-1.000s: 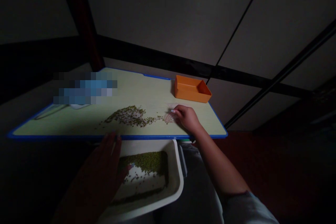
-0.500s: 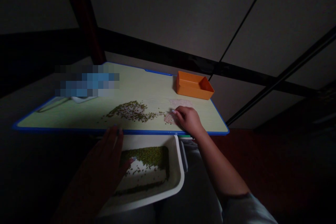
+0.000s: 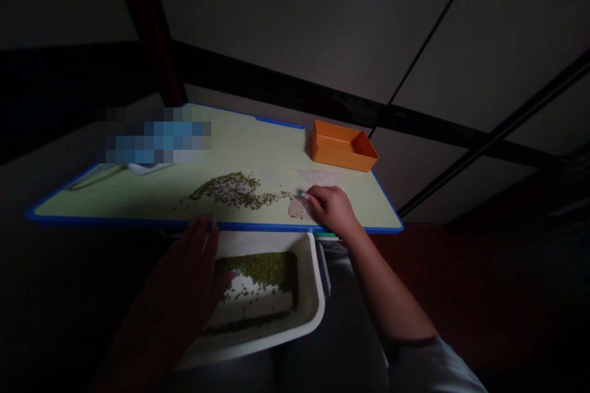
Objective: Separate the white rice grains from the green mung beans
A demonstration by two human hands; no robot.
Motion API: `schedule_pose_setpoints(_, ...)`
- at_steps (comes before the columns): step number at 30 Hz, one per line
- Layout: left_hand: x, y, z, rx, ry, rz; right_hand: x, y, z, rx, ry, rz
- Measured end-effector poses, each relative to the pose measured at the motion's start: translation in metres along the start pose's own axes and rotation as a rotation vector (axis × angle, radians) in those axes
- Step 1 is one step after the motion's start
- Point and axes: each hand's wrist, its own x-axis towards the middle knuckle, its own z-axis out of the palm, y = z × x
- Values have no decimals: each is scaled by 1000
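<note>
My right hand [image 3: 332, 207] rests low on the pale table top with fingers curled and thumb pressed against them; anything between the fingertips is too small to make out. Just left of it lie a pinkish patch [image 3: 296, 209] and a few stray green beans. A loose, spread-out pile of small green beans, like mung beans [image 3: 235, 189], lies farther left on the table. My left hand [image 3: 187, 279], in shadow, has its fingers apart, over the left side of a white plastic tub [image 3: 318, 295]. More green beans [image 3: 271, 267] lie in this tub.
The blue-edged table [image 3: 276, 150] carries an orange open box [image 3: 343, 156] at its back right. A blurred-out blue object [image 3: 157, 138] and a cord [image 3: 96, 177] are at the left. Wall panels [image 3: 286, 24] rise behind the table.
The view has tilted slightly, so the table sits a little higher in the picture. Both hands keep nearly the same pose and place, and the bean pile looks the same.
</note>
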Motion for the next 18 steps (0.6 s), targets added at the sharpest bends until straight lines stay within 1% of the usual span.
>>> schedule_pose_setpoints(6,1,1,-2,0,0,-5,-1,0,0,17,2,-25)
schedule_pose_setpoints(11,0,0,-1,-14,-3,-21,0,0,-1,52,-25,-28)
schedule_pose_setpoints(18,2,0,-2,-26,6,-6,1,-3,-4,70,-47,-27)
